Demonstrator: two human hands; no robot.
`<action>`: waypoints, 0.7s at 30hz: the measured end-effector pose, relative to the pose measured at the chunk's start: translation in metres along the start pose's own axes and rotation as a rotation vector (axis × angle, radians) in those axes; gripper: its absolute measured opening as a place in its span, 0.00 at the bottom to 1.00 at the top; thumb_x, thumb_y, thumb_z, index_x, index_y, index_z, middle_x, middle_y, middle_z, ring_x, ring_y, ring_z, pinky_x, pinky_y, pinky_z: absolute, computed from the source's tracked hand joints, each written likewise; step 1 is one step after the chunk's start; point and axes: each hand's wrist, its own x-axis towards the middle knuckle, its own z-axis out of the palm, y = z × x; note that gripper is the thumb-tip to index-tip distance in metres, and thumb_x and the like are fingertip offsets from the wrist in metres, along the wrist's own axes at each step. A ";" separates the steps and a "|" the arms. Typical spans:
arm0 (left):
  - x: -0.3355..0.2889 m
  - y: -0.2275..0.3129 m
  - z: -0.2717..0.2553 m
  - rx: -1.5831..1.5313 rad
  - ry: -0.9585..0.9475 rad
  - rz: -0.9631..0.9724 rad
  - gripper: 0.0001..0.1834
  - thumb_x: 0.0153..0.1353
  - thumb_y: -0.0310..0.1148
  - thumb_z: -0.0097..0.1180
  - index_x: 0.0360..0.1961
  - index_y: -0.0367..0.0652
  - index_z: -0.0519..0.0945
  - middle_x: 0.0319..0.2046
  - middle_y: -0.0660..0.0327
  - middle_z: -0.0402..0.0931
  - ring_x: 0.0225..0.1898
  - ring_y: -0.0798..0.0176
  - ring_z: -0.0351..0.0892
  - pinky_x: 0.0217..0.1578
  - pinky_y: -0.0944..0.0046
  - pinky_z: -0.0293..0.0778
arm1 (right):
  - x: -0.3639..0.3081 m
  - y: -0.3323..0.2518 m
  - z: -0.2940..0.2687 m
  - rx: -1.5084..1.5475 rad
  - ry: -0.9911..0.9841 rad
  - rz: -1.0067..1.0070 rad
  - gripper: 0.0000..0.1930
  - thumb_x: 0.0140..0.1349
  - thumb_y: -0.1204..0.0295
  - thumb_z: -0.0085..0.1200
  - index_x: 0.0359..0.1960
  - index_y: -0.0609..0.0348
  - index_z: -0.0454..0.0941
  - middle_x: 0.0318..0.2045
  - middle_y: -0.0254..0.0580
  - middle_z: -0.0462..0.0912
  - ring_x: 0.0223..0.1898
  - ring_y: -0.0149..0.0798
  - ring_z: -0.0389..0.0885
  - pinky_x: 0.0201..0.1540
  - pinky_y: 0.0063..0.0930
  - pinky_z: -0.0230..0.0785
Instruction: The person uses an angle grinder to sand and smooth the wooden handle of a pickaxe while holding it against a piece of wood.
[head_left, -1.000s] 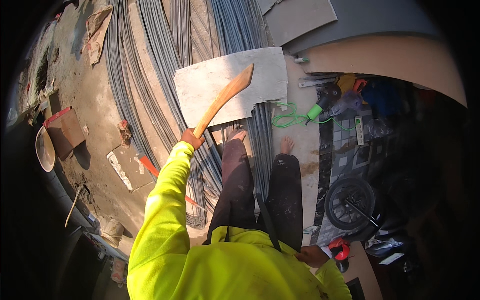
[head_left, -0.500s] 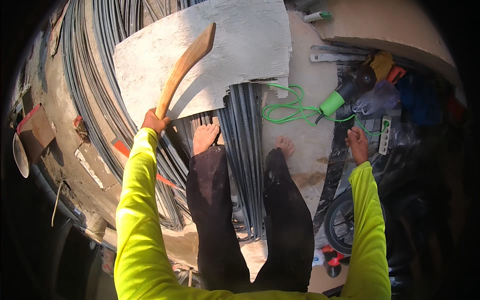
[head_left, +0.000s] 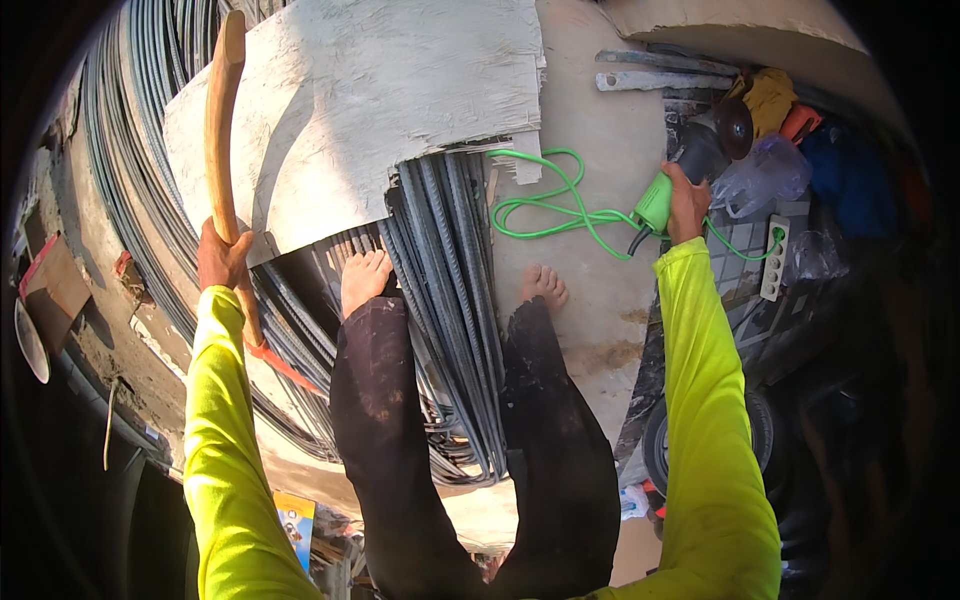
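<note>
My left hand (head_left: pixel 224 255) is closed around the curved wooden handle of a tool (head_left: pixel 222 130). Its wide handle end points up and away, over a pale wooden sheet (head_left: pixel 330 95). A narrow red part (head_left: pixel 290 372) shows at the lower end, and its kind is hard to make out. On the right, my right hand (head_left: pixel 687 203) grips the green body of an angle grinder (head_left: pixel 655 205), which lies on its side. The grinder's brown disc (head_left: pixel 734 127) faces away from me. A green cord (head_left: pixel 560 212) lies looped beside it.
Bundles of steel rebar (head_left: pixel 455 300) run beneath the sheet and between my bare feet. A white power strip (head_left: pixel 774 258), a clear plastic bag (head_left: pixel 765 175) and a yellow cloth (head_left: pixel 770 97) lie near the grinder. Behind my right arm is a black wheel (head_left: pixel 760 430).
My right hand has moved forward and taken hold of the angle grinder. My left hand has shifted left with the wooden-handled tool, which now stands more upright in view.
</note>
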 end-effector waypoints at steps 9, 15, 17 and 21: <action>-0.088 0.094 -0.007 -0.065 0.561 -0.024 0.59 0.52 0.47 0.72 0.75 0.29 0.49 0.70 0.34 0.54 0.72 0.33 0.51 0.71 0.37 0.48 | -0.154 -0.035 -0.094 0.106 -0.435 -0.409 0.29 0.54 0.73 0.69 0.56 0.68 0.72 0.47 0.43 0.80 0.44 0.35 0.78 0.52 0.30 0.71; -0.240 0.259 -0.027 -0.801 0.043 0.341 0.49 0.52 0.39 0.71 0.71 0.35 0.60 0.66 0.41 0.64 0.69 0.40 0.63 0.69 0.50 0.60 | -0.251 -0.121 -0.124 0.024 -0.480 -0.676 0.40 0.47 0.72 0.72 0.63 0.70 0.66 0.54 0.47 0.77 0.51 0.39 0.77 0.57 0.32 0.69; -0.291 0.322 -0.041 -1.165 -0.339 0.352 0.54 0.52 0.50 0.72 0.73 0.36 0.59 0.67 0.43 0.64 0.68 0.48 0.66 0.68 0.53 0.62 | -0.274 -0.156 -0.133 0.052 -0.527 -0.728 0.41 0.47 0.73 0.72 0.63 0.70 0.66 0.54 0.47 0.77 0.51 0.39 0.77 0.57 0.32 0.69; -0.355 0.380 -0.054 -1.604 -0.317 0.299 0.53 0.52 0.65 0.69 0.66 0.35 0.66 0.54 0.51 0.74 0.54 0.59 0.74 0.57 0.59 0.70 | -0.327 -0.250 -0.159 0.179 -0.780 -0.647 0.43 0.46 0.74 0.72 0.65 0.69 0.64 0.54 0.46 0.77 0.52 0.37 0.78 0.58 0.31 0.70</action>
